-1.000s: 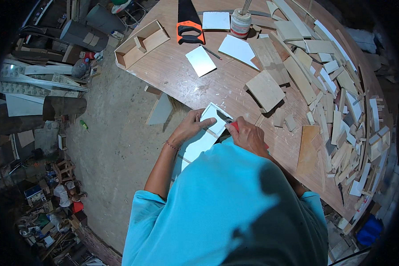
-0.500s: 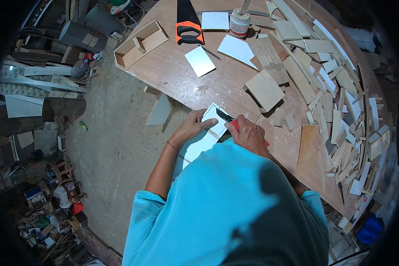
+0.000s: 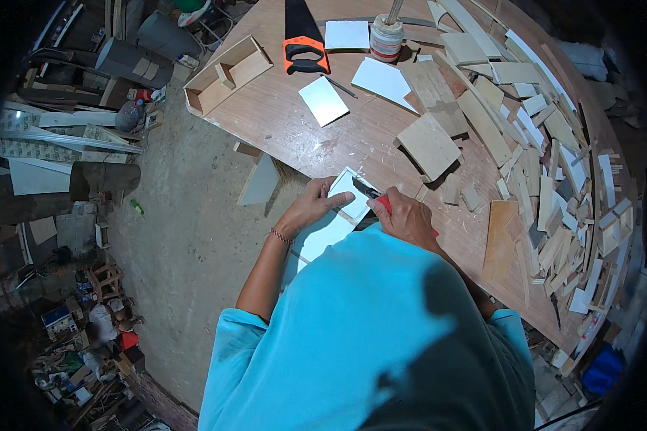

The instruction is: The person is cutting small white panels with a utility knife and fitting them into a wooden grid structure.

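On the left of the table point(image 3: 284, 118), a wooden box point(image 3: 250, 60) has its sides joined. Your left hand point(image 3: 310, 208) is partly closed, thumb over the white panel point(image 3: 327, 231), which lies before you with cross strips in place. Your right hand point(image 3: 407, 219) curls tightly round the red-handled tool point(image 3: 366, 189), its tip over the panel's far end; work there looks unfinished, how much is unclear.
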Demonstrator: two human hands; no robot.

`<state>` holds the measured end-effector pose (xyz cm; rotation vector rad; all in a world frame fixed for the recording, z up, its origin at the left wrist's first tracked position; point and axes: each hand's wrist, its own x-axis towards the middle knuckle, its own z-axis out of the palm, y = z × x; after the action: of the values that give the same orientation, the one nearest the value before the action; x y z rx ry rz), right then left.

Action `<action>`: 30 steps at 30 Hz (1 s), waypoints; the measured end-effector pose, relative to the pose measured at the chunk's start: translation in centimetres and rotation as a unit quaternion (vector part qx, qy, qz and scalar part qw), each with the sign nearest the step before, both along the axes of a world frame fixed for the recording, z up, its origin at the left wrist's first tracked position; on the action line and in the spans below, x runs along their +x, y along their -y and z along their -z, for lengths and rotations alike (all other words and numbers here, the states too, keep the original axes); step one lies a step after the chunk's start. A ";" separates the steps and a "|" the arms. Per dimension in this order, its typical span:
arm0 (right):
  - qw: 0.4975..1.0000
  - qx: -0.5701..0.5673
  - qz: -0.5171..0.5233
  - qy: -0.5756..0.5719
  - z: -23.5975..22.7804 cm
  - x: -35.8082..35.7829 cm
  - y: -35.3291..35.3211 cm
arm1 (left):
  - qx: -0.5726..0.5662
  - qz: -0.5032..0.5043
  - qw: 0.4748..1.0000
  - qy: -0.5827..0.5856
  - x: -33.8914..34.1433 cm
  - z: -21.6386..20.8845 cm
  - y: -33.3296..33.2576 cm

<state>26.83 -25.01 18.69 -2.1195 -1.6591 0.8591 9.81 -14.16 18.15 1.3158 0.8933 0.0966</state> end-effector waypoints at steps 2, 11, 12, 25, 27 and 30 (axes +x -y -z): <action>1.000 -0.004 -0.002 0.003 -0.1 0.0 0.0 | -0.001 -0.003 1.000 -0.003 0.1 -0.3 0.1; 1.000 -0.002 0.011 0.015 0.0 -0.6 -0.3 | 0.051 0.017 0.998 -0.030 -0.1 0.3 -0.3; 1.000 0.005 0.017 0.023 0.1 -0.7 -0.3 | 0.073 0.026 0.996 -0.035 -0.1 0.2 -0.3; 0.995 0.077 0.015 0.060 0.6 -0.9 -0.5 | 0.119 0.009 0.990 -0.072 -0.3 0.8 -0.2; 0.993 0.092 0.009 0.070 0.8 -1.0 -0.6 | 0.115 -0.010 0.992 -0.041 -0.4 1.1 -0.2; 0.999 0.031 0.025 0.035 0.6 -1.3 -0.8 | 0.118 -0.009 0.992 -0.032 -0.6 2.3 -0.4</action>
<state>25.50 -24.25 18.05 -2.1614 -1.6387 0.7161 9.17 -13.72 15.89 1.5384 0.9691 0.1797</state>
